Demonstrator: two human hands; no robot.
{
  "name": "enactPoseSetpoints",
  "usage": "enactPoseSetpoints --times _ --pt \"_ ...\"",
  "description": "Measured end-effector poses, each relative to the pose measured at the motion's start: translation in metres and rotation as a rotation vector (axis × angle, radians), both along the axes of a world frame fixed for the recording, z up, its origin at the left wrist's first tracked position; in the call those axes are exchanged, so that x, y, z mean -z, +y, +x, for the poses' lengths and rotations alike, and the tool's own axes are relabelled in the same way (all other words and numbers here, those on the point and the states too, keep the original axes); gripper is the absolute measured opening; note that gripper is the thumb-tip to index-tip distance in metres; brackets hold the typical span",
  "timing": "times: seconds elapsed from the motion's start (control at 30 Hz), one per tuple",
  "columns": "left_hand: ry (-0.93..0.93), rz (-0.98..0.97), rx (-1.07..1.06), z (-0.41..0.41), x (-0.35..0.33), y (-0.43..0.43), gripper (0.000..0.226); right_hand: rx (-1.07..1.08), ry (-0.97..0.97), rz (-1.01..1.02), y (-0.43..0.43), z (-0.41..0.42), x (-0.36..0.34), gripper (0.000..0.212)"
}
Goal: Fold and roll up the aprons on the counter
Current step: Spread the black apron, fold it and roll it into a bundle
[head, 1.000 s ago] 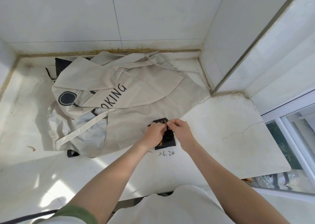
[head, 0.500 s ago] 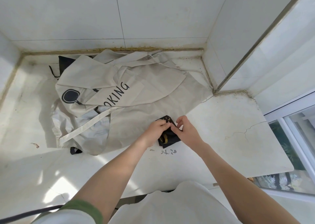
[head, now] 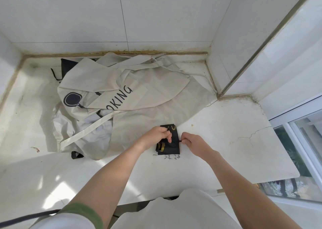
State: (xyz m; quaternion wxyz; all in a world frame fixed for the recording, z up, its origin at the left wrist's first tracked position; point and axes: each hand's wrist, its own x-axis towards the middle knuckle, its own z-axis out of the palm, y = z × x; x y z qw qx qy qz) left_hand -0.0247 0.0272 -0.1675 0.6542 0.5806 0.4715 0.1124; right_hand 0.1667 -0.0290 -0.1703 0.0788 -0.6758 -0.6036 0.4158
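A small black apron bundle (head: pixel 171 147) with gold lettering lies rolled on the white counter (head: pixel 226 141), near its front edge. My left hand (head: pixel 157 137) grips the bundle's left side with curled fingers. My right hand (head: pixel 192 141) pinches a thin black string at the bundle's right side and holds it taut. A large beige apron (head: pixel 139 96) printed with "OKING" and a dark round emblem lies crumpled behind, its strap (head: pixel 90 129) trailing forward-left.
Another dark fabric piece (head: pixel 67 67) peeks out behind the beige apron, and a black scrap (head: pixel 75 154) shows under its front edge. Tiled walls enclose the counter at back and right. A window (head: pixel 303 141) sits at the right. A dark cable (head: pixel 26 218) crosses bottom left.
My hands have drawn apart: the right hand pulled a thin string out to the right of the black bundle while the left stayed gripping it.
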Motion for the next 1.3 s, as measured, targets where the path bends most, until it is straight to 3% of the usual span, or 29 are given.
enactPoseSetpoints --times 0.3,0.4,0.6,0.77,1.0,1.2,1.3 --pt "0.142 0.136 -0.044 0.004 0.008 -0.005 0.021 0.087 0.095 -0.190 0.007 0.005 -0.017 0.014" --pt "0.140 0.125 -0.099 0.006 0.008 -0.007 0.016 0.093 0.082 -0.154 0.008 0.001 -0.025 0.018" --pt "0.096 0.176 -0.086 0.006 0.009 -0.012 0.028 0.382 0.462 -0.061 0.003 -0.024 -0.024 0.036" --pt "0.116 0.211 -0.004 0.004 0.011 -0.010 0.034 0.314 0.545 -0.013 -0.001 -0.041 -0.015 0.021" --pt "0.182 0.163 0.063 0.004 0.010 -0.008 0.030 0.221 0.462 0.053 -0.006 -0.044 -0.002 0.029" --pt "0.266 0.158 0.202 0.006 0.013 -0.016 0.006 0.307 0.432 0.092 -0.009 -0.045 -0.002 0.035" --pt "0.219 0.286 0.202 0.006 0.016 -0.017 0.024 0.367 0.476 0.076 -0.009 -0.046 -0.001 0.030"
